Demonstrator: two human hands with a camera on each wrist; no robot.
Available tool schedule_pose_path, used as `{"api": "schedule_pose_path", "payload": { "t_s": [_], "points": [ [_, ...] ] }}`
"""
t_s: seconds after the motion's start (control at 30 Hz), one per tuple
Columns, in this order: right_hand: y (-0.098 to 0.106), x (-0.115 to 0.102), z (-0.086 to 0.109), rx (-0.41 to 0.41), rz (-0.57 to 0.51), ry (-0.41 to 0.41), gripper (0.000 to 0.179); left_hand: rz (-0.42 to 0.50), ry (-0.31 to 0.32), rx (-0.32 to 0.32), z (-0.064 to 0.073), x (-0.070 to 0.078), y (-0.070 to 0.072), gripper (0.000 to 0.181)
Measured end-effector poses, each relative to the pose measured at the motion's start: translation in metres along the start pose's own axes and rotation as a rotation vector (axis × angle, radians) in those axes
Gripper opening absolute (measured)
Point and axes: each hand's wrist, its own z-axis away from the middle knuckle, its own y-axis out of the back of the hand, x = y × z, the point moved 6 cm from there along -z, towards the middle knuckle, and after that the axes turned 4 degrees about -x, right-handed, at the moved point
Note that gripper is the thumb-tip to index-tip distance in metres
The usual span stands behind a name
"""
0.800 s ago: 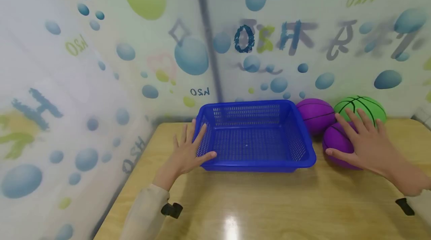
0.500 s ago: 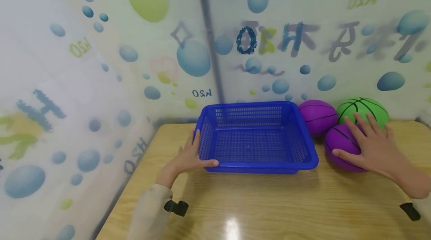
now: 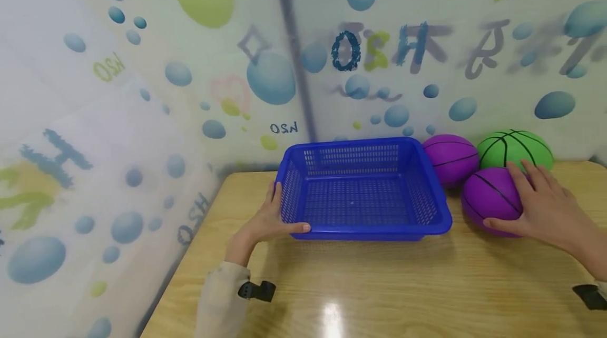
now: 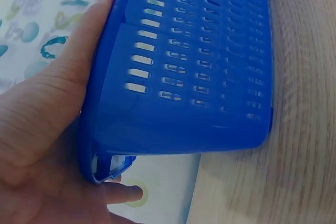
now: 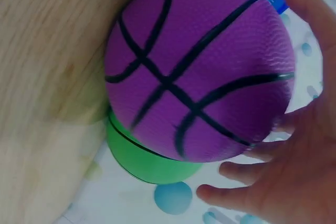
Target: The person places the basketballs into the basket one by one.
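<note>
A blue plastic basket [image 3: 353, 230] with slotted walls sits on the wooden table. My left hand [image 3: 267, 219] holds its near left corner, thumb along the front rim and fingers down the left side. In the left wrist view the hand [image 4: 50, 114] lies against the basket's rim [image 4: 97, 93]. At the right, my right hand [image 3: 545, 206] is spread over the nearer purple basketball [image 3: 488, 198]. The right wrist view shows that hand [image 5: 294, 166] around one side of the purple basketball [image 5: 205, 66], with a gap at the palm and thumb.
Another purple basketball [image 3: 450, 161] rests against the basket's right side. Behind the nearer ball is a green basketball [image 3: 517, 148]. A wall printed with bubbles [image 3: 270, 79] stands close behind and left of the table [image 3: 370, 285].
My left hand has come down from above the basket's left edge onto its corner. My right hand has shifted slightly right and lower over the nearer purple basketball.
</note>
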Motion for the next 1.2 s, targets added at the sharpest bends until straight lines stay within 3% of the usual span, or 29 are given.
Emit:
{"api": "schedule_pose_path", "payload": {
  "t_s": [0.17, 0.43, 0.6, 0.73, 0.93, 1.2],
  "points": [
    [-0.006, 0.003, 0.001, 0.044, -0.074, 0.024, 0.128, 0.027, -0.020, 0.021, -0.001, -0.001, -0.001, 0.131],
    [0.000, -0.002, 0.004, 0.110, -0.077, 0.032, 0.123, 0.071, -0.001, 0.026, 0.001, -0.003, -0.002, 0.131],
    [0.018, -0.004, 0.006, 0.112, -0.088, 0.010, 0.124, 0.087, -0.006, 0.037, 0.001, -0.003, -0.002, 0.131],
    [0.045, -0.013, 0.000, 0.151, -0.093, 0.016, 0.125, 0.072, -0.005, 0.033, -0.001, -0.003, -0.001, 0.131],
    [0.075, -0.050, -0.021, 0.152, -0.190, 0.054, 0.120, 0.063, -0.029, 0.060, -0.002, 0.000, 0.000, 0.130],
    [0.061, -0.133, -0.066, -0.034, -0.254, 0.198, 0.111, 0.075, -0.011, 0.055, 0.000, -0.001, -0.004, 0.129]
  ]
}}
